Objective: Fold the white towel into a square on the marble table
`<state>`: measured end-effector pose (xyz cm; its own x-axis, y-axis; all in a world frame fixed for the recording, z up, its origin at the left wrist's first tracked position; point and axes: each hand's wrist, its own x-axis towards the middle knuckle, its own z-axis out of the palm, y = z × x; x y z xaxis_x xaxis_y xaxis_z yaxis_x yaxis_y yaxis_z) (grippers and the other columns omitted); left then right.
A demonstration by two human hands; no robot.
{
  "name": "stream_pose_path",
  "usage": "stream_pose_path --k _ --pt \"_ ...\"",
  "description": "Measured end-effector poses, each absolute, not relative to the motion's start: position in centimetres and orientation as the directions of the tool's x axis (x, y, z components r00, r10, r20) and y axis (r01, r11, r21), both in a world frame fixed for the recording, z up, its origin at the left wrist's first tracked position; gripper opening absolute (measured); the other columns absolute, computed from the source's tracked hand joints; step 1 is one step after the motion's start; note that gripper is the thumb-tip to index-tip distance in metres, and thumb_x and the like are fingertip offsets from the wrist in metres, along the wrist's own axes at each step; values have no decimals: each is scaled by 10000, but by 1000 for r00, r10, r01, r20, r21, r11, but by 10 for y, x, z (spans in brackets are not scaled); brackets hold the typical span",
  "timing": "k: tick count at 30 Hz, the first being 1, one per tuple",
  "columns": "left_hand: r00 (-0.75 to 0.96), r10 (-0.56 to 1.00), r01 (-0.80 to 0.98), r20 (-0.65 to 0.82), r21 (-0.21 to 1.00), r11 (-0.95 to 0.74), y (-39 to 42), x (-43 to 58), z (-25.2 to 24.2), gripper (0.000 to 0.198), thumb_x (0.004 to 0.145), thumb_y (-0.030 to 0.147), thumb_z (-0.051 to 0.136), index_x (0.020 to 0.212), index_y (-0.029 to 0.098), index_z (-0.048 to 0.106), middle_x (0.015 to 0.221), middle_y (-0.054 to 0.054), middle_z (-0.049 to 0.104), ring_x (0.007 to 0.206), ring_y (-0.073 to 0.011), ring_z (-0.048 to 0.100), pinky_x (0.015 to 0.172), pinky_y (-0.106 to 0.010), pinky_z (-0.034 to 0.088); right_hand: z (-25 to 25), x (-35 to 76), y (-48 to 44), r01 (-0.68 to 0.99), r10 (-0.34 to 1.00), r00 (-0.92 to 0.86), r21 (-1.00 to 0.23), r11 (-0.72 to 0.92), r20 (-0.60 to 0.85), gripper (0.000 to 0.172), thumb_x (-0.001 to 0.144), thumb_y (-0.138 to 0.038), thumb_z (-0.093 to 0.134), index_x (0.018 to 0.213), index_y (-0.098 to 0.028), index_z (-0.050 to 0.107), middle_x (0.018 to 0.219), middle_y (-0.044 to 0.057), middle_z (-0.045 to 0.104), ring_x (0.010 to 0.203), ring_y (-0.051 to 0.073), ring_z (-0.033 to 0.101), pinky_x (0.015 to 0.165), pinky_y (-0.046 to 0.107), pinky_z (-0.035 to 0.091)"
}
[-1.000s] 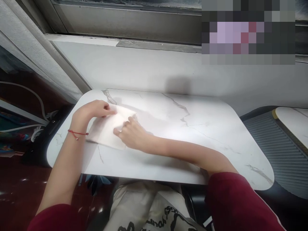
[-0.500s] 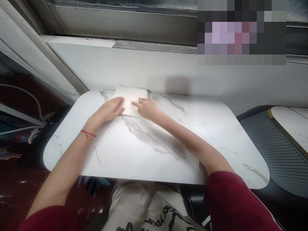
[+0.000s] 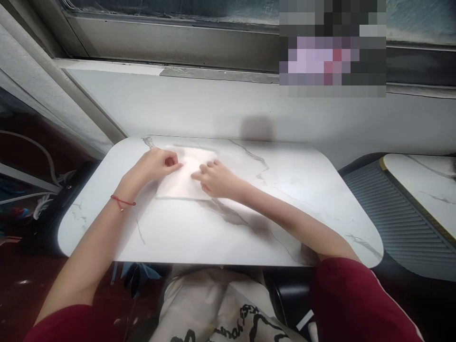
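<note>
A thin white cloth or napkin [image 3: 185, 187] lies on the white marble-patterned table [image 3: 178, 232], its near edge straight and its far edge washed out by glare. Over its left part, my left hand [image 3: 158, 164] has its fingers curled and thumb and forefinger brought together at the surface. My right hand [image 3: 217, 179] rests on the right part, fingers bent, with one fingertip reaching inward on the cloth. Both hands seem to pinch the cloth, though the contact is small and bright. A red cord bracelet [image 3: 122, 202] circles my left wrist.
A white wall panel [image 3: 178, 104] rises behind the table, below a window frame [image 3: 171, 42]. At right stands another marble-topped table [image 3: 423, 190] with a grey ribbed side [image 3: 392, 213]. White cables [image 3: 50, 156] hang at left. My lap is under the near edge.
The cloth has come nearer to me and lies more spread out; its raised far part is down. My left fingers have curled in from flat. My right hand has moved slightly nearer.
</note>
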<state>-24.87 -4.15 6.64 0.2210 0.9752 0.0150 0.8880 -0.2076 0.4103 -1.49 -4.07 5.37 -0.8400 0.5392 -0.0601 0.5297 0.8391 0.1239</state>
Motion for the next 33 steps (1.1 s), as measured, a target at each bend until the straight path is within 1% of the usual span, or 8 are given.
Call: stream_pose_path --k 3,7,11,17,21,25,30,33 --pt "329 932 843 -154 493 -216 -47 -241 68 374 799 555 657 631 226 601 621 4 660 620 -168 597 586 -291 386 56 -5 -73 461 473 -875 125 879 -101 374 961 -103 420 1243 -164 659 1060 161 691 938 272 611 789 377 331" --pt "494 746 753 -445 648 -113 -56 -223 68 367 769 539 729 647 220 594 587 6 679 580 -165 647 580 -273 462 62 4 -108 341 353 -922 98 935 -159 333 977 -74 402 1158 -140 673 947 125 726 823 235 635 722 358 335" --pt "543 543 759 -641 651 10 -71 -206 75 369 718 499 813 677 220 575 598 -6 706 596 -196 706 563 -275 511 67 10 -135 232 237 -954 47 972 -185 287 993 -83 408 1060 -128 683 909 110 742 772 214 647 700 346 374" --pt "562 421 758 -712 646 82 -76 -204 75 352 688 473 857 716 212 622 624 -18 728 604 -207 716 575 -292 543 60 17 -164 248 259 -963 132 960 -75 371 978 -110 465 1324 -106 600 932 145 734 783 227 648 733 374 430" --pt "581 513 721 -632 692 36 -69 -204 68 345 756 497 798 696 214 608 608 -9 699 594 -186 684 576 -284 516 58 16 -155 305 328 -935 165 938 -135 401 1001 -151 457 1385 -121 569 953 155 730 806 245 655 763 396 437" --pt "533 768 701 -356 694 -165 -64 -201 61 307 818 510 716 766 221 623 634 18 642 610 -150 616 570 -264 436 58 14 -128 424 449 -880 173 889 -156 408 1006 -112 387 1354 -127 601 1031 166 716 915 264 652 784 387 428" --pt "455 890 704 -36 626 -334 -60 -198 53 377 859 553 631 1045 224 638 996 -58 683 930 -226 648 795 -339 523 54 17 -87 644 664 -735 167 747 -136 453 983 -100 385 1374 -152 608 1174 207 651 1045 299 604 808 373 391" --pt "463 884 750 71 501 -433 -58 -196 44 473 905 561 560 1239 230 611 1232 -103 634 1176 -288 589 982 -409 504 48 22 -61 707 725 -679 165 688 -114 491 993 -129 388 1448 -206 553 1297 227 598 1144 325 560 858 382 373"
